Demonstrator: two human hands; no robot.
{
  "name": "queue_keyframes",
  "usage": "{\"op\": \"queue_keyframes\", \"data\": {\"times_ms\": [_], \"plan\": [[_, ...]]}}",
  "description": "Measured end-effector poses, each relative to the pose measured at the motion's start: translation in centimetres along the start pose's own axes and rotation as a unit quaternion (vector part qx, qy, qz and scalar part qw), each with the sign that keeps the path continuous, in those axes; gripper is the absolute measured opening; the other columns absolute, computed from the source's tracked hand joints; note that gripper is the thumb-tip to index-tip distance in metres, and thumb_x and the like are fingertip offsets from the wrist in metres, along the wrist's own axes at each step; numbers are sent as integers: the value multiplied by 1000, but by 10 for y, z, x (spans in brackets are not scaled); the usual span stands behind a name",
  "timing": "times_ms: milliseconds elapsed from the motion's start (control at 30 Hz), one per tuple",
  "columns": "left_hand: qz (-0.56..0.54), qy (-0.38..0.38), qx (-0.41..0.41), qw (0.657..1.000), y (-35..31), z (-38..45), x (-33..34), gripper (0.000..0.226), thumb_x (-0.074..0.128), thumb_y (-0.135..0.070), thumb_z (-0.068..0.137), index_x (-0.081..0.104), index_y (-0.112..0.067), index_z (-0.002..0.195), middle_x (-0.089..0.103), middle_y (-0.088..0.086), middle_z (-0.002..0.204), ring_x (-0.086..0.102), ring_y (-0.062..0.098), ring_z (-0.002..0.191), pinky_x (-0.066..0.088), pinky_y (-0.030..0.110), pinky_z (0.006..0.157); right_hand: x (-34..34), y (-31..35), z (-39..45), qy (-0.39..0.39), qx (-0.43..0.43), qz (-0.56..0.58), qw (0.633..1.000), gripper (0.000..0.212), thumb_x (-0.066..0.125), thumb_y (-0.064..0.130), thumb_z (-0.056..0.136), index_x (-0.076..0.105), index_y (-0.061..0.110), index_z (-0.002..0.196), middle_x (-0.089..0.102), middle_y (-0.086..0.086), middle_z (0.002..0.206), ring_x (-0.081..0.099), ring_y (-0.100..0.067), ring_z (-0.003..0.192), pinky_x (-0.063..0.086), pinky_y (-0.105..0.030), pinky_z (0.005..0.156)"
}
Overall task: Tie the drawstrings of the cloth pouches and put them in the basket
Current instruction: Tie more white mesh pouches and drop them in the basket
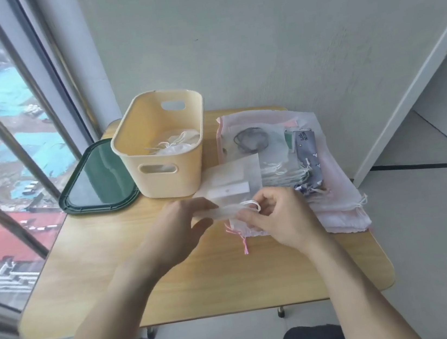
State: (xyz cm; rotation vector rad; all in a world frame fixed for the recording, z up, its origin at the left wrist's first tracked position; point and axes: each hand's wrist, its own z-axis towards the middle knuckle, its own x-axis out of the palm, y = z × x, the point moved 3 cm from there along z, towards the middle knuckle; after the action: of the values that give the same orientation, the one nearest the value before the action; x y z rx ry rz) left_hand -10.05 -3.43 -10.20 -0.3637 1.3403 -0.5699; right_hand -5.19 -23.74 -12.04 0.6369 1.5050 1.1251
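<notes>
A white cloth pouch [232, 179] lies at the table's middle, its gathered mouth lifted toward me. My left hand [180, 226] pinches that mouth between thumb and fingers. My right hand [275, 216] holds the pouch's white drawstring loop [251, 204] at the fingertips. Under my right hand lies another pale pouch with a pink drawstring [244, 242] trailing toward me. The cream plastic basket [161, 177] stands behind my hands, with tied white pouches [177, 144] inside. A pile of more pouches [286, 161], white, pink and one grey patterned, lies to the right.
A dark green lid [98, 180] lies left of the basket, overhanging the table's left edge. The wooden table [175, 283] stands against a grey wall, with a window on the left. My knees show below the front edge.
</notes>
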Motion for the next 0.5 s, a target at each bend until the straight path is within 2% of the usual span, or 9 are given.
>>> {"op": "queue_keyframes", "data": {"times_ms": [67,200,267,333,433,500], "plan": [[-8,45,-22,999,13,-10,-1,26,73,-16,89,73,-26,113,72,-16,108,66,5,100,44,17,85,4,0,-5,61,10,-34,997,24,90,35,74,74,17,79,77,3,76,73,-15,72,56,-35,70],[-7,12,-50,999,25,-13,-9,20,76,-22,87,77,-26,106,74,-11,100,66,8,84,55,30,82,1,-1,-9,109,10,-68,992,15,88,34,77,81,23,84,77,10,87,72,-7,83,54,-33,83],[-5,1,-69,998,29,-13,-13,15,76,-21,87,79,-23,102,72,-13,85,62,-1,71,52,19,72,0,-2,-10,119,17,-49,992,16,87,33,78,82,22,89,78,11,90,73,-7,86,56,-34,86],[-14,0,-93,996,33,-14,-17,14,73,-19,89,79,-22,102,68,-12,70,59,-3,57,42,8,57,-1,-3,-10,122,21,-28,992,19,85,33,78,82,23,94,78,11,93,74,-13,89,59,-37,87],[-35,-11,-102,994,33,-15,-23,11,71,-20,91,79,-23,98,64,-13,53,58,1,51,39,9,51,-4,-6,-10,126,20,-8,992,20,79,31,82,81,23,100,79,10,97,75,-18,93,60,-31,84],[-50,6,-101,994,33,-14,-26,13,69,-23,93,77,-24,83,62,-20,52,54,0,48,38,10,49,-7,-10,-10,123,26,25,992,16,72,20,90,79,17,104,79,4,99,75,-19,94,60,-29,83]]}}
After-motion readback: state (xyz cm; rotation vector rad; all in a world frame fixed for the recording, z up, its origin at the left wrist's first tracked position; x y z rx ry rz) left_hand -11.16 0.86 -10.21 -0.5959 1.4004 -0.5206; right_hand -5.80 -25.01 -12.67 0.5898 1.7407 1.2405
